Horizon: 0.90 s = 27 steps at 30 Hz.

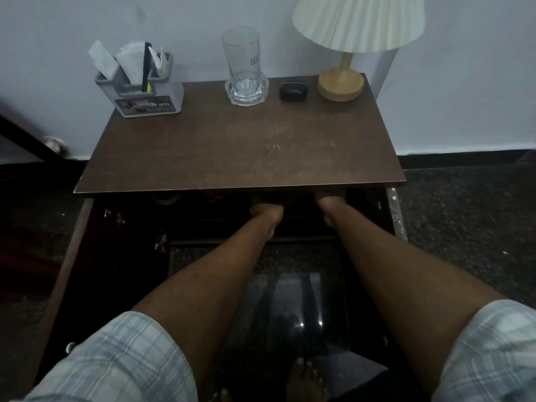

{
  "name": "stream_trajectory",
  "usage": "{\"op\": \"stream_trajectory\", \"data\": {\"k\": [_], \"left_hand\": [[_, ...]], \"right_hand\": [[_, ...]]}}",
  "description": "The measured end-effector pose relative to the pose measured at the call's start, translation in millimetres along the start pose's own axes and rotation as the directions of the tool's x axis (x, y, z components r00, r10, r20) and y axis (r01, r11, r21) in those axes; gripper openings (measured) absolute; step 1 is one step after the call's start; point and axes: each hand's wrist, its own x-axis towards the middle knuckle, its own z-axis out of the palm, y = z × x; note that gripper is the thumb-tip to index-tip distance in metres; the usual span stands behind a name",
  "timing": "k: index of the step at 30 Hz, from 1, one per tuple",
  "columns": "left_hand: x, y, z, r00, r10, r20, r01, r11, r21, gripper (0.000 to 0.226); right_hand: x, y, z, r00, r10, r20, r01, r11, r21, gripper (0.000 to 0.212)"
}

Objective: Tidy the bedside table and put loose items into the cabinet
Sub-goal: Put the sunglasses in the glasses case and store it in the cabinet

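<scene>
From the head camera I see both hands reaching into the dark open cabinet (203, 216) under the tabletop's front edge; left hand (265, 211) and right hand (329, 203) have fingers hidden, so I cannot tell either grip; along the back edge stand a grey plastic organiser (145, 88), ribbed glass (245, 68), matte black case (293, 91), wooden lamp (340, 82); the case lies nearer my right.
</scene>
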Motion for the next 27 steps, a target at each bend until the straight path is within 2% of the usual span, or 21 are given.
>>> {"op": "stream_trajectory", "data": {"k": [7,9,13,17,19,21,23,27], "left_hand": [[9,3,-3,0.997,-0.03,0.065,0.027,0.999,0.036,0.059],[5,5,-8,0.997,-0.03,0.068,0.028,0.999,0.031,0.056],[-8,3,-20,0.994,-0.029,0.105,0.032,0.999,-0.034,0.039],[-30,-1,-39,0.995,0.015,0.104,-0.01,0.999,-0.047,0.014],[-44,-2,-51,0.994,0.05,0.1,-0.046,0.998,-0.039,0.012],[-58,-3,-67,0.991,0.076,0.108,-0.076,0.997,-0.01,0.01],[-70,-5,-87,0.989,0.104,0.106,-0.109,0.993,0.048,0.019],[-93,-8,-138,0.979,0.19,0.081,-0.203,0.957,0.207,0.012]], "right_hand": [[11,4,-1,0.999,-0.033,0.04,0.036,0.995,-0.093,0.051],[6,2,-3,0.998,-0.035,0.044,0.038,0.997,-0.07,0.052],[-11,-5,-7,0.998,-0.051,0.024,0.05,0.998,0.048,0.052],[-30,-11,-17,0.999,0.018,0.036,-0.018,1.0,-0.008,0.048],[-40,-12,-24,0.997,0.043,0.061,-0.04,0.998,-0.041,0.042],[-56,-14,-32,0.991,0.024,0.133,-0.003,0.988,-0.157,0.037],[-74,-19,-39,0.976,-0.029,0.216,0.102,0.938,-0.331,0.037],[-114,-31,-54,0.949,-0.152,0.275,0.28,0.808,-0.519,0.048]]}}
